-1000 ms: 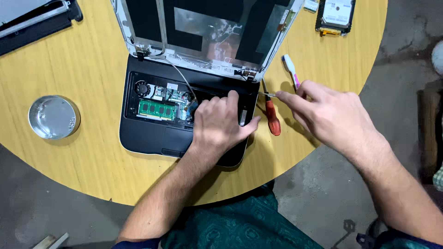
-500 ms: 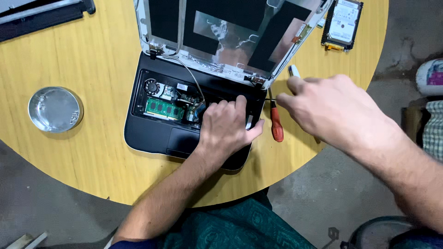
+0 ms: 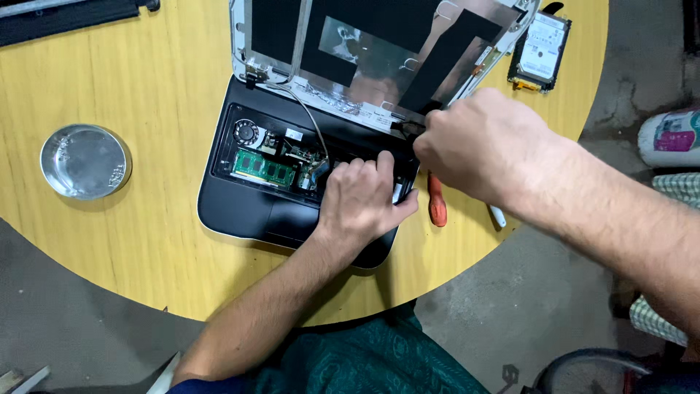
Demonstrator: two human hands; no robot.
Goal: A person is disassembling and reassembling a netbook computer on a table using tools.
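- Round yellow wooden table point(image 3: 131, 241) over a grey concrete floor; seated person, head view looking down.
- Left hand point(image 3: 362, 201): palm down, fingers curled, pressed flat on the right part of the dismantled black laptop base point(image 3: 248, 211), touching it.
- Right hand point(image 3: 485, 149): closed in a loose fist at the right hinge corner, fingertips pinched on a small dark part; which part, cannot tell.
- Laptop near table centre, keyboard off; green memory module point(image 3: 264, 170) and fan point(image 3: 246, 133) exposed.
- Stripped screen lid point(image 3: 379, 51) tilted back, silver foil and black tape showing.
- Red-handled screwdriver point(image 3: 436, 204) lies just beside the base, under the right hand.
- Hard drive point(image 3: 541, 51) at upper right; round metal dish point(image 3: 84, 162) well apart at left.
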